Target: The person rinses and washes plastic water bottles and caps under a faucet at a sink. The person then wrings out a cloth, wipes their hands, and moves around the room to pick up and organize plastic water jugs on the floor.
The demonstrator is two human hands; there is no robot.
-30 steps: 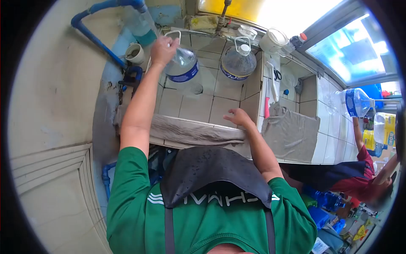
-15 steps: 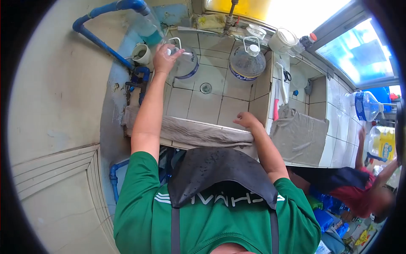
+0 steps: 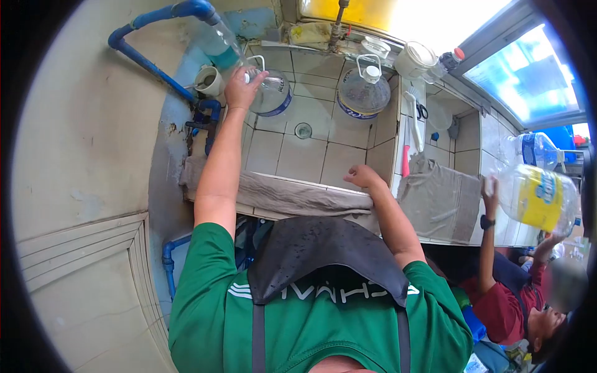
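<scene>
Over the basin's far left, my left hand (image 3: 241,91) has its fingers around the white cap at the neck of a clear bottle (image 3: 272,93) with a blue label and a white handle. This bottle stands upright on the tiled floor of the basin (image 3: 300,163). A second clear bottle (image 3: 364,93), capped and also with a handle, stands to the right. My right hand (image 3: 365,176) hangs above the basin's front edge, loosely curled, with a small gap between its fingers and nothing in them.
A blue pipe (image 3: 149,17) arches at upper left. Grey cloths lie along the front edge (image 3: 280,194) and on the right ledge (image 3: 439,199), near a red-handled tool (image 3: 406,160) and scissors (image 3: 422,110). At right, a co-worker (image 3: 505,308) holds a yellow-labelled bottle (image 3: 540,198).
From a second ago, the view has shifted and my right hand's fingers have drawn in. My left hand stays at the bottle's neck. The co-worker's yellow-labelled bottle has moved left, closer to the counter.
</scene>
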